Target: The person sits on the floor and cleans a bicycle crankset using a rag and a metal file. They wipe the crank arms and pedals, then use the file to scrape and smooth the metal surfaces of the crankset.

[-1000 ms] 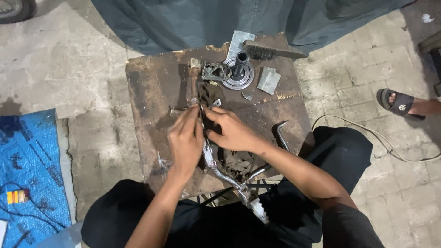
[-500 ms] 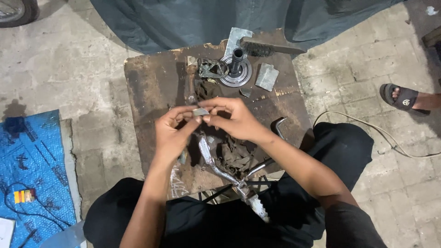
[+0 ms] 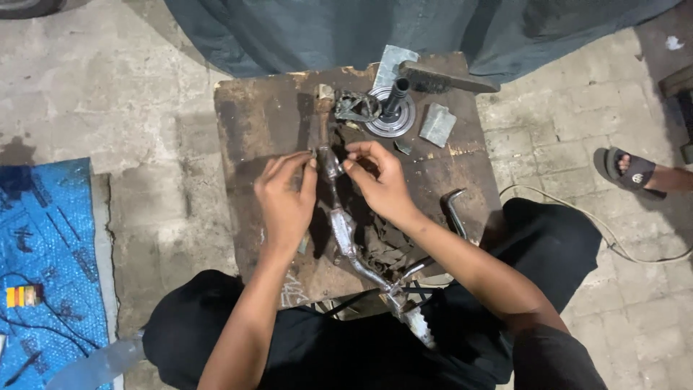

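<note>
Your left hand (image 3: 285, 198) and right hand (image 3: 381, 180) meet over the middle of the dark, stained wooden counter (image 3: 245, 123). Both sets of fingertips pinch a small grey metal piece (image 3: 330, 165) held between them, at or just above the long metal frame part (image 3: 339, 217). Whether the piece is separate from the frame part or attached to it cannot be told from this view.

The frame part lies with its long axis from 12 o'clock, far edge of the counter, to 5 o'clock, where its lower end runs off the near edge toward your lap. The pinched point sits on the upper half of that axis. Your left hand closes in from 9 o'clock, your right from 3 o'clock; both are equally near.

At 12 to 1 o'clock of your hands stand a round flanged hub with an upright shaft (image 3: 392, 112), a wire brush (image 3: 440, 78) and a small grey block (image 3: 437, 124). A bent bar (image 3: 455, 209) lies at 4 o'clock. A sandalled foot (image 3: 635, 172) of another person shows at far right.
</note>
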